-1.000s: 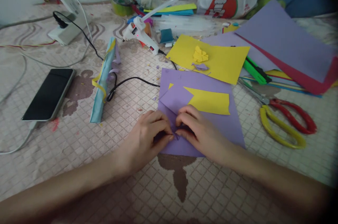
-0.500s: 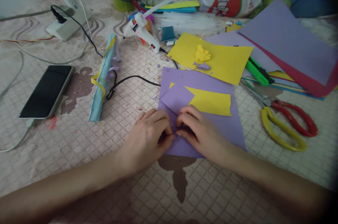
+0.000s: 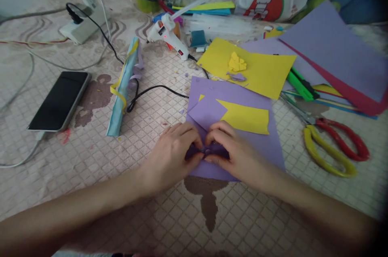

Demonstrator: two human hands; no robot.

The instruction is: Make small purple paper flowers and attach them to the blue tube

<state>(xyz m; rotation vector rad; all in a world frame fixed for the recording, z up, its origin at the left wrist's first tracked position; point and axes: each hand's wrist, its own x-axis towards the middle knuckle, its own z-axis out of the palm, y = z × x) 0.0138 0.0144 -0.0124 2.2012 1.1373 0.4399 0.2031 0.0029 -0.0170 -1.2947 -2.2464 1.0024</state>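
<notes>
Over a purple paper sheet (image 3: pixel 263 146), my left hand (image 3: pixel 174 150) and my right hand (image 3: pixel 233 148) meet fingertip to fingertip. Between their pinched fingers is a small purple paper piece (image 3: pixel 207 150), partly covered by the fingers, so its full shape is hidden. Just beyond the hands, a flat purple paper piece (image 3: pixel 209 111) overlaps a yellow paper strip (image 3: pixel 250 118) on the sheet. Farther back, a yellow sheet (image 3: pixel 266 73) bears a yellow paper flower (image 3: pixel 237 62) and purple paper scraps (image 3: pixel 236 76).
Scissors (image 3: pixel 332 146) and a green cutter (image 3: pixel 303 85) lie at right, near stacked coloured paper (image 3: pixel 336 51). A white glue gun (image 3: pixel 171 38) rests behind, its black cord crossing the cloth. Left are a light-blue paper stick (image 3: pixel 119 99), a phone (image 3: pixel 59 101) and a power strip (image 3: pixel 81 26).
The view has shifted slightly, moving everything a little to the right. The small purple piece now shows more between my fingertips, which stay close together at nearly the same spot.
</notes>
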